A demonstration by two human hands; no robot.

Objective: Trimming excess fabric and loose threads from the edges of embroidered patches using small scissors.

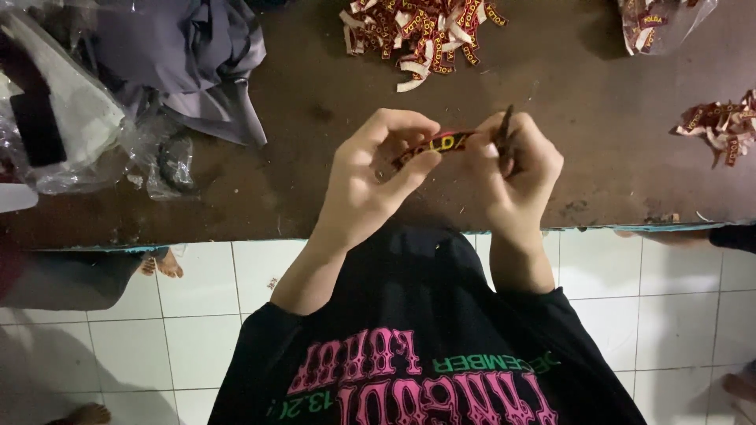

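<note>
Nearest the camera, the person's black printed shirt is filling the lower view, with white floor tiles showing on either side and a bare foot of someone else resting by the table's edge. Just above that, both hands are working close together over the brown table — raised off its surface, so the piece can be turned freely in the air. The left hand is pinching one end of a red woven label between thumb and curled fingers, while the right hand is gripping the other end and also clasping a small dark tool that is sticking up past its fingers; what kind of tool it is, I cannot tell. The label is being held taut between the two grips, probably to keep it flat for handling. Farther back, a heap of similar red labels is lying at the table's far side, a smaller cluster is sitting to the right, and grey cloth beside clear plastic bags is lying at the left
</note>
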